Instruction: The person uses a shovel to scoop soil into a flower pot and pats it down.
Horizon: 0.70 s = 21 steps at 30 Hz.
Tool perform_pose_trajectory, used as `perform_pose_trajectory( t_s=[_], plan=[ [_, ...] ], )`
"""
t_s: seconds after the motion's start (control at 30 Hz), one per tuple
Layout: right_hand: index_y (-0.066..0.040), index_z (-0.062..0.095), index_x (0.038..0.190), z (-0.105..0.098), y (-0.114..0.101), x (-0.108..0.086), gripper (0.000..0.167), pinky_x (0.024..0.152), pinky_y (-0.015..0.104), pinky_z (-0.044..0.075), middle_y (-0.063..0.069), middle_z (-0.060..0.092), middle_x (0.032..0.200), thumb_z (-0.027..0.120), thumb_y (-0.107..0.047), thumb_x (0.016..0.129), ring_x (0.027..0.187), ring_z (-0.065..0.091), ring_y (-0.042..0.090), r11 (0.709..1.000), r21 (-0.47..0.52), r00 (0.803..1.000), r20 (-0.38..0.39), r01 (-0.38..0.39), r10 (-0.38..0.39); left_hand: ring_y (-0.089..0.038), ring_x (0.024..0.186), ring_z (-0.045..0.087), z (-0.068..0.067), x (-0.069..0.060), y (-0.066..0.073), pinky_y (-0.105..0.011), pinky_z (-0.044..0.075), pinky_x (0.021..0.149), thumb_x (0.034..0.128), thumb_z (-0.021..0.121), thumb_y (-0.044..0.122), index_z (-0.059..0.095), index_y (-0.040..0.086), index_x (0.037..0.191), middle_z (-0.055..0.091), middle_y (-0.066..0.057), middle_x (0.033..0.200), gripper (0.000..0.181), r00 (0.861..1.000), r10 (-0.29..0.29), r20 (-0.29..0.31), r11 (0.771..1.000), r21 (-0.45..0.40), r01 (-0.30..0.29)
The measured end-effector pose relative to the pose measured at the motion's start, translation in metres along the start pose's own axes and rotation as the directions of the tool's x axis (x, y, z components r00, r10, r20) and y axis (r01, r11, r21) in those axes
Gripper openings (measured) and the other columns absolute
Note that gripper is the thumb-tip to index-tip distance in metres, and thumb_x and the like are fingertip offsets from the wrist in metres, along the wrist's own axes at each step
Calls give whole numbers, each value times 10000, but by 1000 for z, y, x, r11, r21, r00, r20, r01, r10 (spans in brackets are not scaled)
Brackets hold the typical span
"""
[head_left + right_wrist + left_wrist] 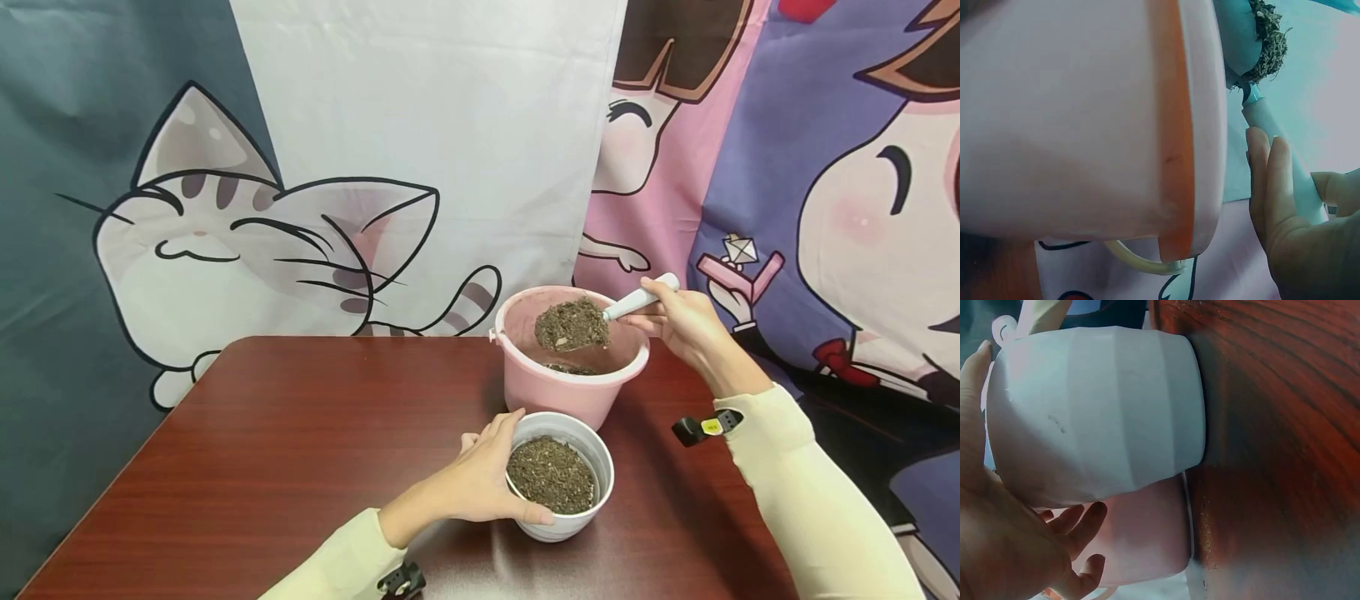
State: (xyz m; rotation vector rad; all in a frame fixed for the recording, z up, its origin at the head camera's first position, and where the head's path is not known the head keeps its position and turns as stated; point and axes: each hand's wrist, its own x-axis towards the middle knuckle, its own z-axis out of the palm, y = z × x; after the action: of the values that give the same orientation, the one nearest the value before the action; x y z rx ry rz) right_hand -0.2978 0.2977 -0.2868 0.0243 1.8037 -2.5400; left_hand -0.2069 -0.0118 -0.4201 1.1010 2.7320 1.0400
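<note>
My right hand [682, 321] grips the pale handle of a small trowel [641, 298] over the pink bucket [573, 392]. Dark, crumbly soil [572, 325] is heaped on its blade. In the right wrist view, the trowel's handle [1300, 181] lies between thumb and fingers. Closer to me stands a white flowerpot [566, 523] with soil [552, 475] inside. My left hand [480, 479] holds this pot from the left, thumb at the near rim and fingers round the far side. The left wrist view shows the pot's faceted wall [1097, 412] upright on the table.
The pink bucket stands just behind the flowerpot, with some soil [572, 368] at its bottom. Both containers rest on a reddish-brown wooden table [300, 450]. A cloth backdrop [427, 100] printed with a cartoon cat and people hangs behind the table.
</note>
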Motion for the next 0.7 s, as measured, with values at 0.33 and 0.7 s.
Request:
perform_pose_trajectory(
  t_s=[0.33, 0.7],
  plan=[
    [-11, 620, 899, 5, 3, -27, 168, 749, 311, 561, 149, 710, 769, 624, -155, 986, 748, 734, 215, 999, -49, 1000, 26, 10, -8, -177, 1316, 401, 0, 0, 4, -354, 280, 841, 636, 811, 689, 244, 39, 1524, 404, -76, 1443, 1238, 999, -43, 11, 999, -16, 43],
    [-11, 588, 977, 12, 20, -59, 140, 715, 276, 563, 131, 716, 791, 571, -145, 1014, 738, 732, 214, 995, -101, 996, 88, 0, 8, -205, 1307, 404, 1, -2, 6, -369, 288, 833, 644, 795, 701, 266, 53, 1523, 399, -102, 1453, 1214, 999, -53, -9, 999, 0, 53]
  ],
)
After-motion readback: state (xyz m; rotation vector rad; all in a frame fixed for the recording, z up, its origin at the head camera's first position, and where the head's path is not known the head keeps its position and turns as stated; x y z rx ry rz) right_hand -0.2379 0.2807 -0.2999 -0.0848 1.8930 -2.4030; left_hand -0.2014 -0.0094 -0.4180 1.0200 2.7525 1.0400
